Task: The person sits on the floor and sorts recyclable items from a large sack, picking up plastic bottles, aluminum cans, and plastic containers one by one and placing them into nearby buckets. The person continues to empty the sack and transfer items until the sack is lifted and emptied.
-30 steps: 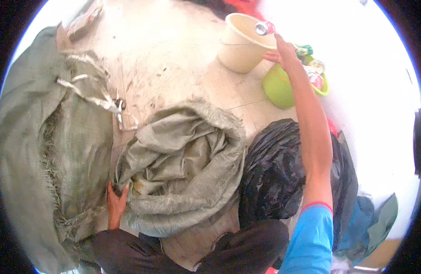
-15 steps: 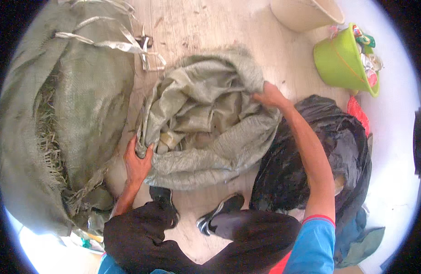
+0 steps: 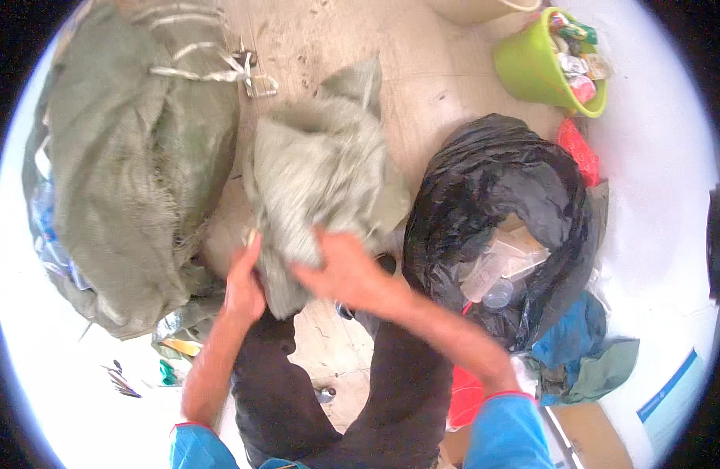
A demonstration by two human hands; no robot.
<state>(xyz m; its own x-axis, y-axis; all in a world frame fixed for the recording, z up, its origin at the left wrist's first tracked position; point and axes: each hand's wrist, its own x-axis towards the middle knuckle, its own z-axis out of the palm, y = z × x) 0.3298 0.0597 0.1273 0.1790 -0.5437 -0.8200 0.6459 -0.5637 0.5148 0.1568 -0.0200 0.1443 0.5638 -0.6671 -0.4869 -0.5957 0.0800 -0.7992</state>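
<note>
In front of my legs, a grey-green woven sack [image 3: 321,176] is bunched up, its mouth gathered toward me and its far corner pointing up. My right hand [image 3: 346,273] has closed on the near right part of the gathered cloth, blurred by motion. Against the near left edge of the sack is my left hand [image 3: 245,285], closed with the thumb upward and gripping the cloth. The two hands are close together. Folds conceal the inside of the sack, and some fingertips are hidden.
A big, full woven sack [image 3: 110,164] with white ties stands at left. To the right sits an open black plastic bag [image 3: 500,168] holding clear plastic containers [image 3: 504,266]. Beyond it are a lime-green bucket [image 3: 524,66] of rubbish and a beige tub [image 3: 485,8]. Blue cloth [image 3: 575,332] lies nearer.
The sack's wide-open mouth has been drawn together into a bunch. My right hand came from the far right rim toward me and left, close to my left hand. The view shifted too.
</note>
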